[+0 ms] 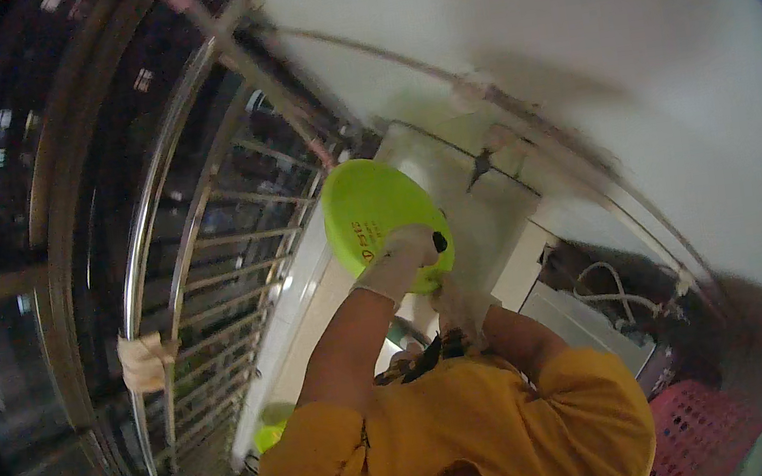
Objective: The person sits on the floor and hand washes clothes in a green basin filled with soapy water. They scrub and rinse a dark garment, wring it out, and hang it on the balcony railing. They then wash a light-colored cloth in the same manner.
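Note:
A lime-green plastic basin (376, 196) is tilted up in front of me and bears red writing. My left hand (408, 252), in a pale glove, lies across the basin's face near its right side, fingers curled. A small dark thing or spot (439, 241) shows at that hand; what it is stays unclear. At the basin's lower rim is my right hand (462, 305), also in a pale glove. It is blurred but appears to grip the rim.
Metal railings (157, 215) line the left side, with a dark outdoors beyond. A pale box-like surface (486, 225) stands behind the basin against a white wall (610, 10). A metal rail (522, 110) crosses the wall. A pink perforated plastic basket (704, 430) sits at lower right, a green object (271, 435) at lower left.

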Demonstrator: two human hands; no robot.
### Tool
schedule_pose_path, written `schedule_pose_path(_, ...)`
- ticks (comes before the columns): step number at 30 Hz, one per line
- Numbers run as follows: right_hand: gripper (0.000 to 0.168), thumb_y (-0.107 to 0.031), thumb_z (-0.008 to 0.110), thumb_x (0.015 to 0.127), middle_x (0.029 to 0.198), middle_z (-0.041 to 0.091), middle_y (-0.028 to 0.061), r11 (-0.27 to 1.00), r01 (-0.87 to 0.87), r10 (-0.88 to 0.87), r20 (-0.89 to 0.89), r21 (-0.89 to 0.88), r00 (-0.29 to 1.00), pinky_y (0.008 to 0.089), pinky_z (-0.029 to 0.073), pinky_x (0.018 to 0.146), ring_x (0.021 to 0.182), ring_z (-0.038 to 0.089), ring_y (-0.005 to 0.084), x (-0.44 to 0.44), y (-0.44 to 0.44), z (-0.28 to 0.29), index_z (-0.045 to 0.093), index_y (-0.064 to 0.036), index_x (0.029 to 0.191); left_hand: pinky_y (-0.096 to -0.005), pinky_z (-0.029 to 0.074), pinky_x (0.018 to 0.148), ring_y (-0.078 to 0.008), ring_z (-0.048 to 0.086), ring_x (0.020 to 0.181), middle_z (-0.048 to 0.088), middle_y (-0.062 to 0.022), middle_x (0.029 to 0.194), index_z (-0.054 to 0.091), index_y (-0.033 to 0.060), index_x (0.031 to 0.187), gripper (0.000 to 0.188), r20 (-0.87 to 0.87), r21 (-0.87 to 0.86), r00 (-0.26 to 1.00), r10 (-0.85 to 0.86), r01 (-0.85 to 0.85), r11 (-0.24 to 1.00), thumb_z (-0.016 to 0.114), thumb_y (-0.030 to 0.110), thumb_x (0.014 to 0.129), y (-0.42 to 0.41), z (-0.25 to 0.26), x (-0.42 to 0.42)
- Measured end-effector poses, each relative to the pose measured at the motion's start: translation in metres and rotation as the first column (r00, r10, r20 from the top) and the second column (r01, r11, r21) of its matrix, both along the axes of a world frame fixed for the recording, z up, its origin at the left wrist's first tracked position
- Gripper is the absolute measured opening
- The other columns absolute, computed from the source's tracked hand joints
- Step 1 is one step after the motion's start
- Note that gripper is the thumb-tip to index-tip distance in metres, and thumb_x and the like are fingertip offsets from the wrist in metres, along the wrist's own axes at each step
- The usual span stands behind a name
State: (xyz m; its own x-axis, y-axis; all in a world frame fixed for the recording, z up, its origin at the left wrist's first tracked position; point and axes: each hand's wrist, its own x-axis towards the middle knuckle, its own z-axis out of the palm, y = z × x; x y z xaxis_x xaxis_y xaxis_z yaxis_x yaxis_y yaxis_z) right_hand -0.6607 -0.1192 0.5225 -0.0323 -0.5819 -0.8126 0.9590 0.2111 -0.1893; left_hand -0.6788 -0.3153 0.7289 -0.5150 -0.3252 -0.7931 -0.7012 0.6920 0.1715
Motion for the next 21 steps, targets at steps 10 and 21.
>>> schedule_pose_path(10,0.033,-0.022,0.058,0.097,0.116,0.057,0.0081,0.757,-0.647,0.621,-0.408,0.093,0.669,0.0331,0.045,0.092,0.106,0.055,0.0165,0.071,-0.045,0.038,0.052,-0.006,0.125,-0.0322,0.053,0.07,-0.0189,0.063,0.075,0.067,-0.0072,0.086,0.067,0.004,0.095,0.027,0.171,0.941,-0.165,0.971,-0.265,-0.21,0.075,0.007,0.069,0.014,-0.034,0.237)
schedule_pose_path(21,0.045,-0.021,0.055,0.098,0.131,0.052,0.0104,0.475,-0.732,0.876,-0.339,0.488,0.343,0.0357,0.038,0.103,0.121,0.049,0.0187,0.235,-0.084,-0.151,0.04,-0.007,0.138,-0.0332,0.054,0.071,-0.0213,0.065,0.079,0.066,-0.0108,0.095,0.06,0.0049,0.106,0.039,0.209,0.906,-0.583,0.785,-0.186,-0.379,0.074,0.017,0.072,0.116,-0.145,0.418)
